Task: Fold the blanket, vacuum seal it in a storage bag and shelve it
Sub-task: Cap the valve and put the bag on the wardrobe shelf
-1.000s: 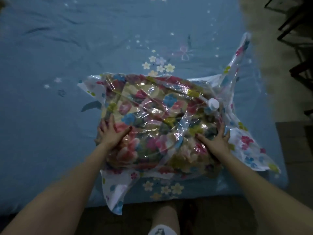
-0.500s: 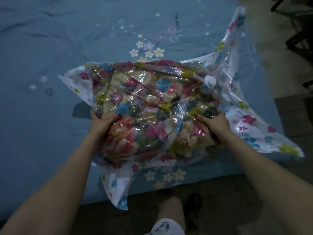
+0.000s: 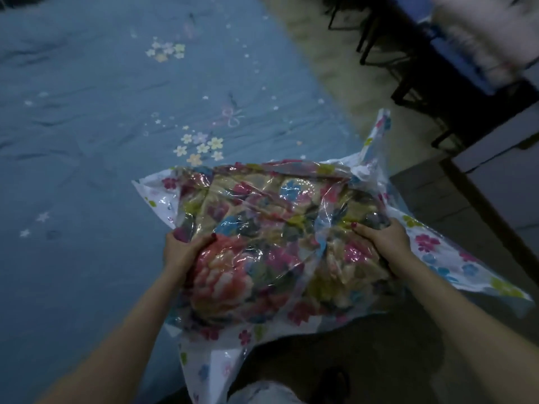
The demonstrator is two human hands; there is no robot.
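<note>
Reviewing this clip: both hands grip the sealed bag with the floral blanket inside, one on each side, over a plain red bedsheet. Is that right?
Not quite. In the head view the bedsheet is blue with small flower prints, not plain red. The rest holds: the left hand and right hand grip the bag on either side, with the floral blanket inside.

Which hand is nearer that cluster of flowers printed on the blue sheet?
Left. The left hand grips the bag's side just below the flower cluster; the right hand grips its far side.
</note>
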